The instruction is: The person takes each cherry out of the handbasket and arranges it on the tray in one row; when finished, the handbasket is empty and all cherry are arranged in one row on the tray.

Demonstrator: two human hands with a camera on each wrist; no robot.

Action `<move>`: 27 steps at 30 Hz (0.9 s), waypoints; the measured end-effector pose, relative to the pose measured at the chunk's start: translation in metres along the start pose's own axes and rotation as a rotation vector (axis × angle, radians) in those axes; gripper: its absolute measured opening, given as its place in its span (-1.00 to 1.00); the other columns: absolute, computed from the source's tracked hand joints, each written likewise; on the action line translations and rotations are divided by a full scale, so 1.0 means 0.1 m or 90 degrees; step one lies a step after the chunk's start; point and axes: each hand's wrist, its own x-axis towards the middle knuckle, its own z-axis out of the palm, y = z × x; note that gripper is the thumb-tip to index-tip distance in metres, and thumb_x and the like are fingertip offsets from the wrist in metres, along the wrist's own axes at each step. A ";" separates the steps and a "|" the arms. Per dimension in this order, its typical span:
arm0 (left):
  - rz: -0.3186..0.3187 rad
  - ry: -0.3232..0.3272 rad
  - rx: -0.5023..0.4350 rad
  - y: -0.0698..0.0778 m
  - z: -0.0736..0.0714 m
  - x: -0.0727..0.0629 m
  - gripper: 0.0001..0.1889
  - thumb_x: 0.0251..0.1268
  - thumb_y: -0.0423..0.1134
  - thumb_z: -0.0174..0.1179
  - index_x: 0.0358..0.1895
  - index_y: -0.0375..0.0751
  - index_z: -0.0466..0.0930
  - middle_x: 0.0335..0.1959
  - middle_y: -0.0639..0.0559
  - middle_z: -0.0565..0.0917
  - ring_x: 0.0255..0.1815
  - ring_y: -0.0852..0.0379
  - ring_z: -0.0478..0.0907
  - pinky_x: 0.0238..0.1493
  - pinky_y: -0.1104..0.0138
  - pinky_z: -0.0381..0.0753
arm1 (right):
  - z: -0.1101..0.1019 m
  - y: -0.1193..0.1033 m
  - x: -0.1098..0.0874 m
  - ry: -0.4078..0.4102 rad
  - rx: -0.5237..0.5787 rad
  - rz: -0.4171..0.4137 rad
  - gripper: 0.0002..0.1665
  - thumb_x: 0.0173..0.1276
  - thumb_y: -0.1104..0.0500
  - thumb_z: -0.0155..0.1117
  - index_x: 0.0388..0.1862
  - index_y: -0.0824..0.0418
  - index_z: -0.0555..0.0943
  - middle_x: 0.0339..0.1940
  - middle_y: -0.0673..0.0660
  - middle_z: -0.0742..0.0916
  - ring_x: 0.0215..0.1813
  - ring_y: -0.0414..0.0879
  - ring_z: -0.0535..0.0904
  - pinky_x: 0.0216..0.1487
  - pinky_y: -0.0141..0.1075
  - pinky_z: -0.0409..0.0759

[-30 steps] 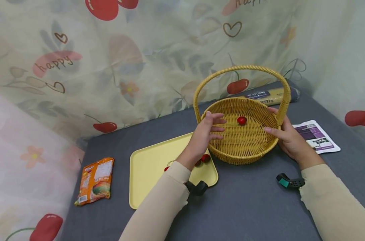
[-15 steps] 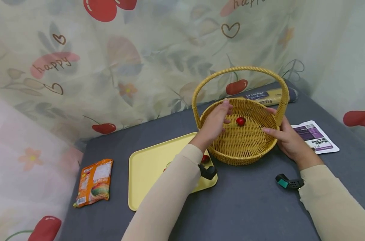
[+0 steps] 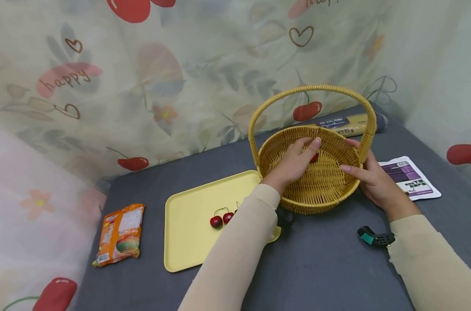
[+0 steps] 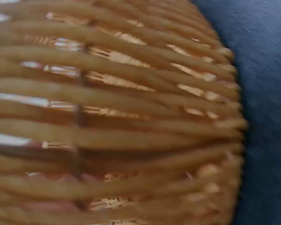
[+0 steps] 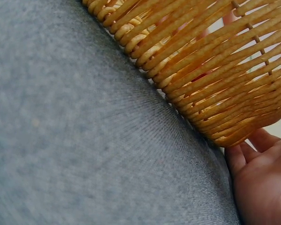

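Observation:
My right hand [image 3: 375, 183] grips the right side of the yellow wicker basket [image 3: 324, 207], thumb over the rim by the base of its arched handle. In the right wrist view, that hand [image 5: 264, 180] shows at the edge of the woven wall [image 5: 215, 79]. My left hand [image 3: 293, 162] reaches inside the basket, with its thumb and fingers apart beside a red cherry [image 3: 314, 158]. The hand partly covers this cherry; whether they touch I cannot tell. Only the woven basket side [image 4: 131, 108] fills the left wrist view.
A pale yellow tray [image 3: 188, 242] lies left of the basket, with cherries [image 3: 216, 222] on it, partly behind my left sleeve. An orange packet [image 3: 120, 235] lies farther left. Behind the basket is a long package [image 3: 352, 125]; a white-and-purple pouch [image 3: 410, 178] lies to the right.
My left hand has moved right and deeper into the basket, from its left rim to the cherry. More cherries show on the tray. The right hand keeps its grip on the basket.

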 end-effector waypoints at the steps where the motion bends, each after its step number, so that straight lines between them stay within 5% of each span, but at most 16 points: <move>1: -0.002 -0.011 0.020 -0.01 0.01 0.01 -0.16 0.64 0.50 -0.18 0.71 0.06 0.32 0.65 0.11 0.34 0.64 0.13 0.24 0.57 0.06 0.27 | 0.00 0.00 0.00 0.000 0.000 -0.002 -0.20 0.66 0.46 0.10 0.71 -0.04 0.19 0.51 0.21 0.34 0.46 0.01 0.35 0.18 -0.32 0.61; 11: 0.008 -0.105 0.180 -0.06 0.07 -0.02 -0.27 0.58 0.36 0.17 0.59 0.00 0.52 0.47 0.14 0.50 0.45 0.21 0.40 0.42 0.23 0.44 | 0.01 0.02 0.01 -0.005 -0.008 0.003 -0.18 0.66 0.44 0.12 0.72 -0.06 0.17 0.54 0.22 0.30 0.48 0.02 0.33 0.20 -0.33 0.61; 20: 0.015 -0.091 0.244 -0.06 0.10 0.00 -0.58 0.56 0.05 0.38 0.20 -0.22 0.81 0.08 0.09 0.76 -0.02 0.25 0.63 -0.01 0.39 0.62 | 0.00 0.03 -0.01 -0.006 0.002 0.005 -0.19 0.66 0.44 0.12 0.72 -0.03 0.15 0.52 0.23 0.31 0.46 0.02 0.36 0.17 -0.31 0.66; 27: 0.018 -0.085 0.264 -0.05 0.11 0.02 -0.64 0.54 -0.03 0.42 0.20 -0.15 0.82 0.09 0.14 0.73 0.09 0.26 0.59 0.09 0.42 0.57 | 0.01 0.00 0.00 -0.012 -0.004 0.004 -0.18 0.66 0.41 0.13 0.73 -0.03 0.13 0.54 0.27 0.27 0.49 0.07 0.32 0.19 -0.30 0.65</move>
